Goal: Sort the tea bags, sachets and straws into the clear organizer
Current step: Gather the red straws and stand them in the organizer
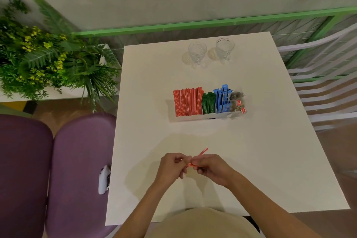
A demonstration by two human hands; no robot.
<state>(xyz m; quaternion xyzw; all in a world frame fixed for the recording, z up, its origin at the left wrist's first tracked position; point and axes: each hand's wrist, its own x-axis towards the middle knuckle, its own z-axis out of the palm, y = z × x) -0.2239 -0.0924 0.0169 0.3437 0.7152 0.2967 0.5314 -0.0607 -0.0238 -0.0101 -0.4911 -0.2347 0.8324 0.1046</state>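
1. Most of the sorting looks done in the head view: the clear organizer [193, 117], in the middle of the table [260, 160], holds red straws [188, 101] in its left compartment, then green sachets [208, 102], blue sachets [223, 98], and tea bags [237, 100] at the right.
2. Left to do: a few loose straws [201, 152] near the table's near edge, pinched by both the left hand [171, 166] and right hand [212, 168], fingers curled on them.
3. Print on the sachets and the red tags [243, 109] is probably branding, but too small to read.

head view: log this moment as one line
left hand: grips red straws | right hand: grips same straws | clear organizer: holds sorted straws, sachets, tea bags | status: red straws outside organizer
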